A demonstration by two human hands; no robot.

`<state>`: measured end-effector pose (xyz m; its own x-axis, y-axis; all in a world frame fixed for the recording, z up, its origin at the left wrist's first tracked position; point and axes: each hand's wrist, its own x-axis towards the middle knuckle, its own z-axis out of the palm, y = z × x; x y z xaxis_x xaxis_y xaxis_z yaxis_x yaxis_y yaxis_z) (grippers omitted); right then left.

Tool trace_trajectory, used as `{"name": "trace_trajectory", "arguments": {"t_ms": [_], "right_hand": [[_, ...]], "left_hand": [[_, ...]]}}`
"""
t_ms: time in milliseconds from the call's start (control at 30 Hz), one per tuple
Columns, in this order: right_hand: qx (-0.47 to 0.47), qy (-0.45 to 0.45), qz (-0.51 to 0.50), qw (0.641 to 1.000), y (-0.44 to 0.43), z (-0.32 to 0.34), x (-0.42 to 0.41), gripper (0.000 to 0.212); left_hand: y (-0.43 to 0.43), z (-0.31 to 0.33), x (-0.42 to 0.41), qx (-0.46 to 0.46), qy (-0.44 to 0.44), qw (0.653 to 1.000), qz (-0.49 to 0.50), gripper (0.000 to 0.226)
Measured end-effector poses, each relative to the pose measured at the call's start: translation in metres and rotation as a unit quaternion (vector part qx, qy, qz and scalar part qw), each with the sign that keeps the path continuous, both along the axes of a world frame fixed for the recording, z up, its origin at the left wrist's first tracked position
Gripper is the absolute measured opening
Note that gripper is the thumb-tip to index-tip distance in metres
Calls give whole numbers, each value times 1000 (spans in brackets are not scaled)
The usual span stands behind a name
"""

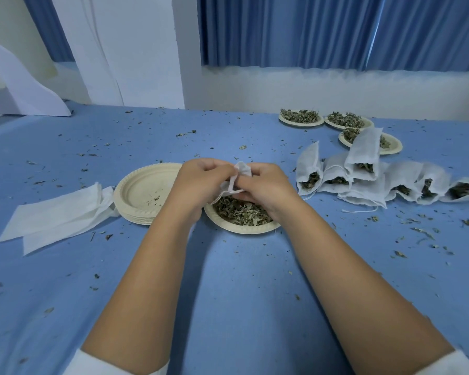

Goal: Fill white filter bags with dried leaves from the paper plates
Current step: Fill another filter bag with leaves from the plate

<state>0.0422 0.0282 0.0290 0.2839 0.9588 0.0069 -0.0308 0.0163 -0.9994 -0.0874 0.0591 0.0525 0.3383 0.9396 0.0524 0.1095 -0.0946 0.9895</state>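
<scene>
A: Which step am I on?
B: Opening. Your left hand (198,182) and right hand (266,185), fingers curled, both pinch the crumpled white cloth filter bag (241,171) at frame centre, over the round beige paper plate of dried green leaves (244,230). Next, I'd say, spread its mouth and scoop leaves in.
A: And the count?
B: Three more leaf plates (283,119) upper right, so four in all; about seven filled bags (363,150) at right; one stack of empty plates (136,190); at least two flat empty bags (54,215) at left.

Right hand (266,185) hides part of the plate (238,230).
</scene>
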Motion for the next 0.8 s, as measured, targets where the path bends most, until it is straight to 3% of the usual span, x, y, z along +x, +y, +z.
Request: {"name": "trace_trajectory", "arguments": {"t_ms": [100, 300, 367, 433, 500, 600, 700, 800], "right_hand": [[-5, -44, -36, 998, 2, -4, -1, 7], [-35, -23, 12, 999, -2, 10, 8, 11], [-57, -114, -9, 992, -6, 17, 16, 13], [-70, -303, -18, 950, -9, 21, 24, 13], [-103, -410, 24, 906, -14, 21, 26, 20], [-139, -448, 78, 880, -14, 15, 20, 40], [-102, -486, 77, 864, -7, 6, 11, 56], [-63, -523, 85, 846, -3, -3, 3, 46]], "left_hand": [[-2, -1, 1, 18, 12, 1000, -20, 13], [8, -11, 2, 70, 14, 992, 106, 16], [13, -13, -1, 88, 10, 986, 140, 19], [16, -14, -2, 101, 15, 982, 157, 19], [16, -15, -2, 101, 20, 982, 158, 18], [15, -18, 1, 97, 38, 983, 150, 17], [15, -19, 1, 99, 47, 983, 147, 18], [16, -19, 0, 99, 50, 983, 146, 17]]}}
